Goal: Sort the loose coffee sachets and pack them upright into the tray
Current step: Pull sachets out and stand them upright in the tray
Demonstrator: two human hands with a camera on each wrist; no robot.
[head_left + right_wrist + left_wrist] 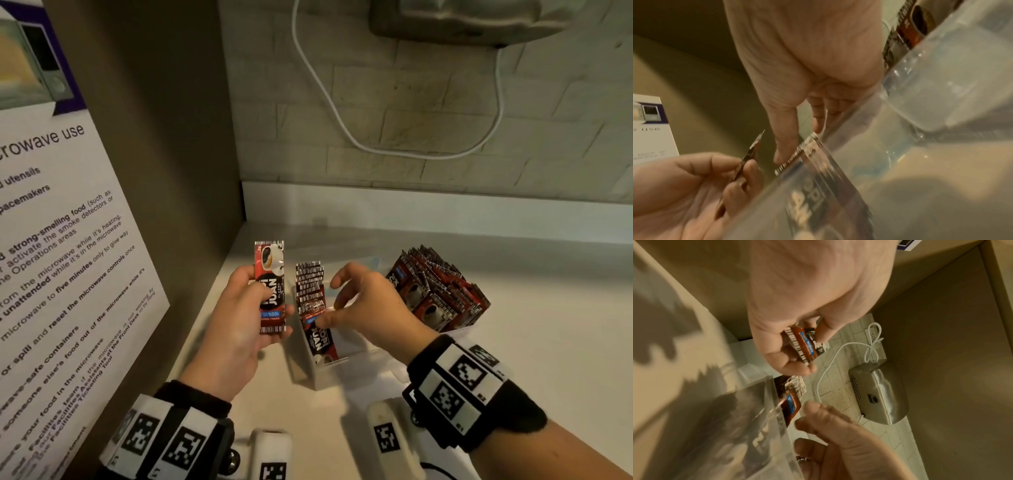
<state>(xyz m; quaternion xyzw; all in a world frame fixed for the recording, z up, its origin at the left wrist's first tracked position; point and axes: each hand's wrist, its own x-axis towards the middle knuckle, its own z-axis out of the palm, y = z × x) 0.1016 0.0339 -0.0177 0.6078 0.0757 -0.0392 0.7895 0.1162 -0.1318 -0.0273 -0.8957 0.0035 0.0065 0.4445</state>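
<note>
Left hand: the left hand (236, 318) is raised above the worktop (534, 342), its grip closed on a single coffee sachet (270, 287), thumb on the printed front and fingers curled behind.
Held sachet: red and black, held roughly upright just left of the clear tray (342, 368), with its coffee-cup picture at the top and its barcode edge at the bottom; the lettering on it reads upside down.
Right hand: the right hand (363, 308) hovers over the clear tray with its fingers spread and loosely bent; its grip has hold of nothing. The thumb and fingertips are touching or just beside the top edges of the packed row; which, I cannot tell.
Packed sachets: a row of sachets (310, 287) stands on edge along the left side of the clear tray; the nearest one leans against the front wall with its label showing. The right part of this tray holds no sachets.
Second container: a full batch of red sachets (438, 287) stands tightly packed in another clear container to the right, near the first tray.
Surroundings: a microwave-use notice (68, 240) is fixed to the side panel on the left; a white cable (329, 102) loops down the brick-pattern wall from a metal wall unit (877, 394).
Wrists: both carry black bands with printed marker tags (455, 383).
</note>
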